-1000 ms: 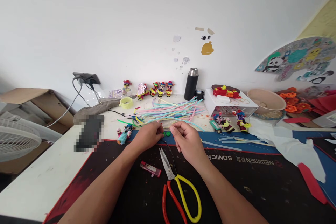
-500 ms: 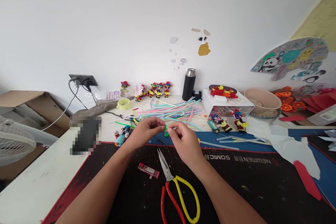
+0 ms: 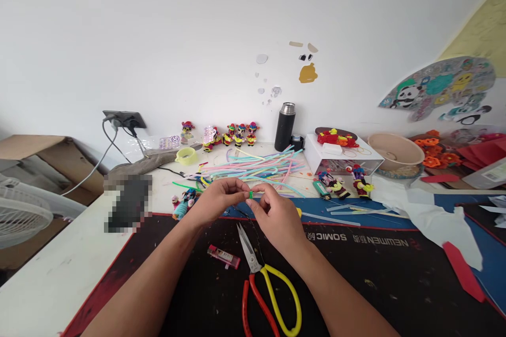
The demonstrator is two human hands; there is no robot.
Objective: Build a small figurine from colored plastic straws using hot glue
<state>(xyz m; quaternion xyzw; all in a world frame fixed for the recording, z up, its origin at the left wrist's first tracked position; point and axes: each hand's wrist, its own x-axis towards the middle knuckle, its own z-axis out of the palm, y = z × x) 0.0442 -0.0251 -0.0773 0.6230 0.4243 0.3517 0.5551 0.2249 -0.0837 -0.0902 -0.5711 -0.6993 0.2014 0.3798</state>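
A small bent green piece, which looks like pipe cleaner (image 3: 251, 195), is pinched between the fingertips of both hands over the back edge of the dark mat. My left hand (image 3: 225, 195) closes on it from the left, thumb against fingers. From the right, my right hand (image 3: 274, 210) grips it the same way; the fingers hide much of it. Below the hands lie scissors (image 3: 253, 263) with one red and one yellow handle, blades slightly parted. Left of them is a red lighter (image 3: 223, 256). Behind the hands spreads a pile of pastel pipe cleaners (image 3: 256, 166).
Several pipe-cleaner dolls (image 3: 239, 136) stand along the wall beside a black thermos (image 3: 285, 126). A white box (image 3: 343, 158) and a beige bowl (image 3: 395, 150) are at back right. A fan (image 3: 23, 210) is at left. White tissue (image 3: 438, 221) lies right.
My hands have drawn together, and the green piece now shows as a small upright bit between the fingertips instead of a looped shape hanging lower. The scissors and lighter have not moved.
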